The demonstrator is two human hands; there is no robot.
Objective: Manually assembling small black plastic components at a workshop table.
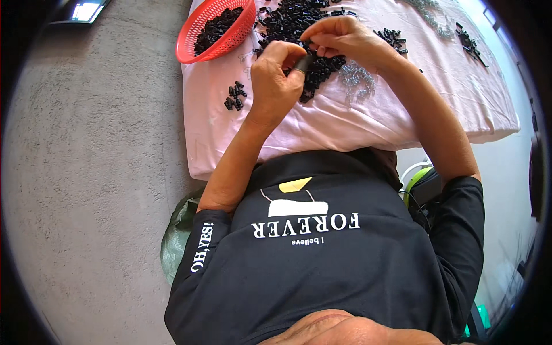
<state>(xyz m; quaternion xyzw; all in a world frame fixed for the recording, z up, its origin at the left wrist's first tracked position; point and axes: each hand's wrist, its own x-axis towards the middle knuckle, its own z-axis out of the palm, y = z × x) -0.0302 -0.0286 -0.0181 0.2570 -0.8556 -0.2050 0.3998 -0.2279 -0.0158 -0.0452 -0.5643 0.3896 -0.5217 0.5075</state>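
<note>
Above the edge of a pile of small black plastic pieces (287, 22), my two hands meet with fingertips nearly touching. My left hand (275, 80) is closed in a pinch, a dark cover (303, 63) on its thumb. Opposite it, my right hand (348, 41) is closed too, thumb against forefinger. A small dark piece seems to sit between the fingertips; the fingers mostly hide it. Clear small pieces (356, 80) lie under my right wrist. Left of my left wrist is a little group of black pieces (236, 96).
A red mesh basket (237, 38) holding black pieces stands at the table's far left. Pink cloth (221, 138) covers the table. Farther right are another black cluster (393, 38), more clear pieces (431, 20) and a dark bunch (471, 46). A green plastic bag (175, 244) is beside me.
</note>
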